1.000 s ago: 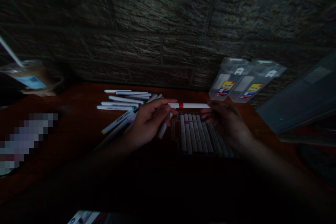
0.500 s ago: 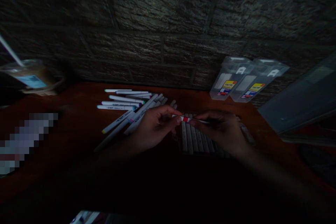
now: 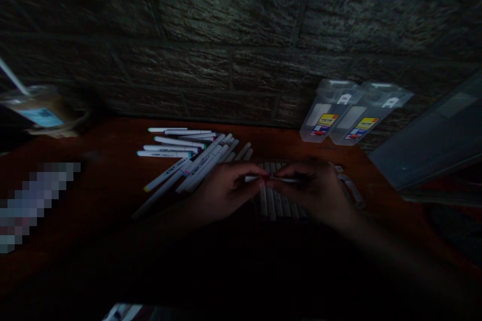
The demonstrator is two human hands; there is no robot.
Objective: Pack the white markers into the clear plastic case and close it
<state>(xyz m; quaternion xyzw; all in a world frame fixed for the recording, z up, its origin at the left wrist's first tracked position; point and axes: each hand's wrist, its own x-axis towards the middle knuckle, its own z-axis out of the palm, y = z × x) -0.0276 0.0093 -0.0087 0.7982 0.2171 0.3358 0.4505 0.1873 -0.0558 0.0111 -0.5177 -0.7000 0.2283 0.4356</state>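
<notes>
Between the fingertips of both hands is a slim white marker point(image 3: 253, 178) with a red part near its middle. My left hand point(image 3: 228, 183) pinches it from the left. From the right, my right hand point(image 3: 314, 183) closes thumb and fingers on it, and a white length shows along those fingers. Fingertips hide the middle of the marker. Just below lies a row of white markers point(image 3: 277, 200) side by side, partly covered by my right hand. Left of my hands, a loose pile of white markers point(image 3: 205, 163) with coloured ends rests on the wooden table point(image 3: 109, 160).
Two clear plastic cases point(image 3: 348, 120) stand against the brick wall point(image 3: 211, 65) at the back right. A lidded drink cup point(image 3: 41, 110) with a straw is at the far left. A blurred-out patch point(image 3: 33, 205) lies in front of it. A grey panel point(image 3: 433, 130) rises on the right.
My hands have drawn closer together, lowering slightly, and the red part of the marker is now mostly covered by fingertips. The view has shifted a little.
</notes>
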